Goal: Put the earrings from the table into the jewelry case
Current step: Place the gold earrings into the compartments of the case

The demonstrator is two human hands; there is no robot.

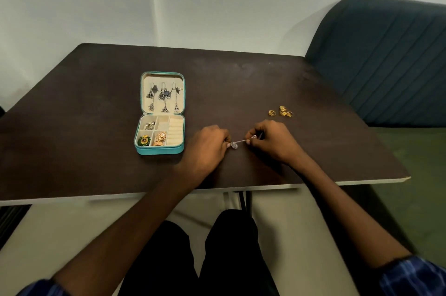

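Observation:
A teal jewelry case (142, 112) lies open on the dark table (96, 102), left of centre. Silver dangling earrings hang in its lid, and gold and green earrings sit in its lower compartments. Just right of the case, my left hand (205, 148) and my right hand (272, 143) together hold a silver chain earring (237, 143) a little above the table. Each hand pinches one end of it. Several small gold earrings (281, 111) lie on the table beyond my right hand.
A dark blue padded chair (386, 59) stands against the table's right side. The table's front edge runs just under my forearms. White walls meet behind the table.

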